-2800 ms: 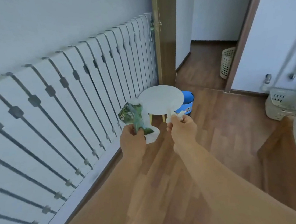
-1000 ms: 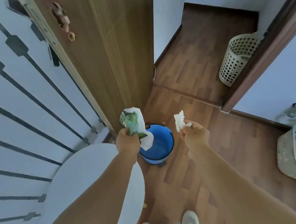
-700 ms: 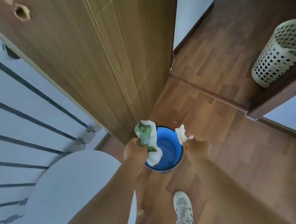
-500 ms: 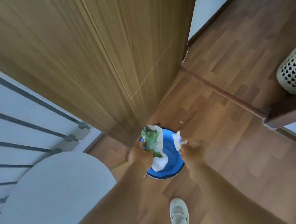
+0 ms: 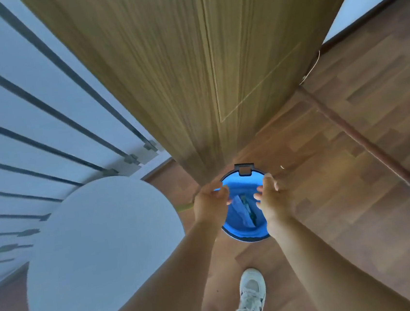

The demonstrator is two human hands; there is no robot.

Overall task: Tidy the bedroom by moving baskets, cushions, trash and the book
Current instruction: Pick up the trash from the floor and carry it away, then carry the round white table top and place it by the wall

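One blue bin (image 5: 234, 230), holding one crumpled wrapper (image 5: 244, 210). Two hands above it: left hand (image 5: 210, 204) and right hand (image 5: 273, 200), fingers loosely spread, holding nothing.

A home: wood-laminate floor (image 5: 351, 165), a wooden door (image 5: 189, 68) ahead, a white slatted panel (image 5: 29, 110) at left, and 1 small blue bin (image 5: 245, 232) near the door.

Both hands are overlapping the blue bin (image 5: 242, 186), hiding its left and right rim. The trash (image 5: 243, 208) inside is showing only between them, too blurred to identify. The round white table (image 5: 100, 255) is running off the bottom edge. One shoe (image 5: 250, 297) is being cropped there too.
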